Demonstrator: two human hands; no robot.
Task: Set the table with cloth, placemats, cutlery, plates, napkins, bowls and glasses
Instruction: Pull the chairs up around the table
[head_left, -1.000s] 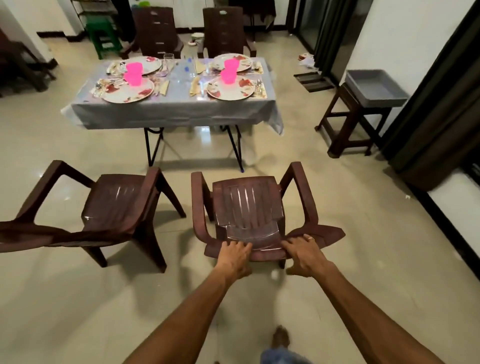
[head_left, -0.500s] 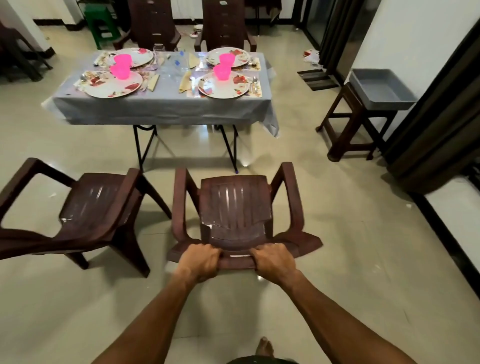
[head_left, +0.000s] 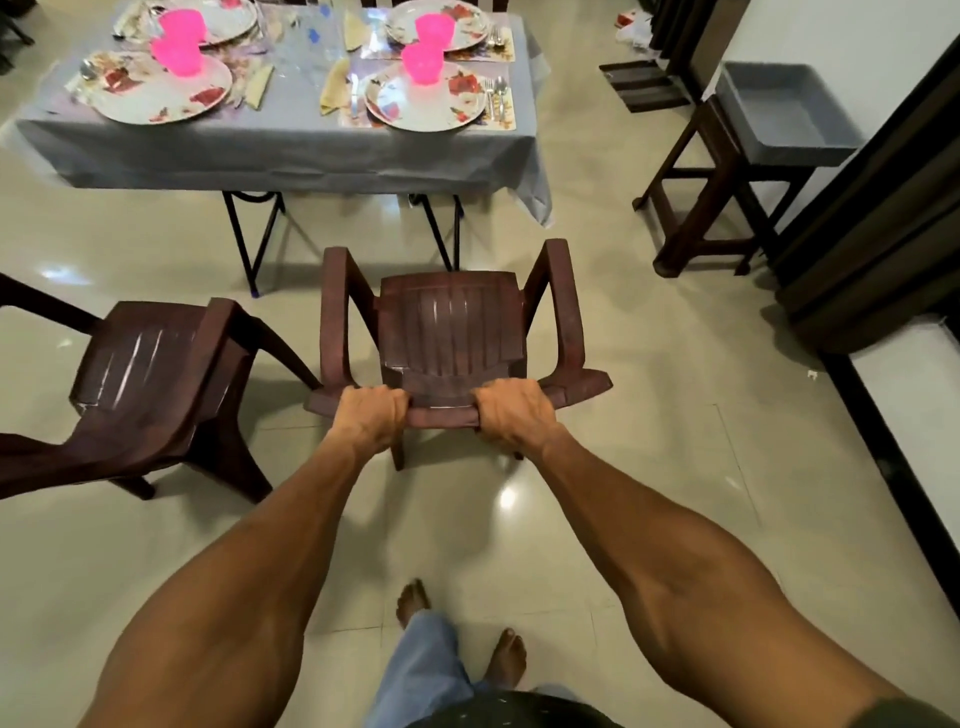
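Chair (head_left: 451, 332) nearer the grey-clothed table (head_left: 291, 156) than before, fingers (head_left: 400, 397) of both hands clamped on its backrest.

Table (head_left: 270, 156): grey cloth (head_left: 291, 171), four plates (head_left: 156, 93), pink bowls (head_left: 179, 47), cutlery (head_left: 493, 96).

**Both hands gripping the chair backrest**

Both arms extend forward and slightly downward, bare to the elbow, converging on the top rail of the chair (head_left: 451, 332). The left hand (head_left: 370, 415) grips the rail left of its centre, knuckles up, fingers curled over the far edge. The right hand (head_left: 511, 413) grips the same rail right of its centre in a mirrored pose, fingers wrapped over and the back of the hand facing the camera. The two hands sit apart, with bare rail between them. Both wrists are roughly straight, in line with the forearms. Two bare feet show behind the chair, the left foot (head_left: 413, 603) ahead of the right foot (head_left: 509, 657).
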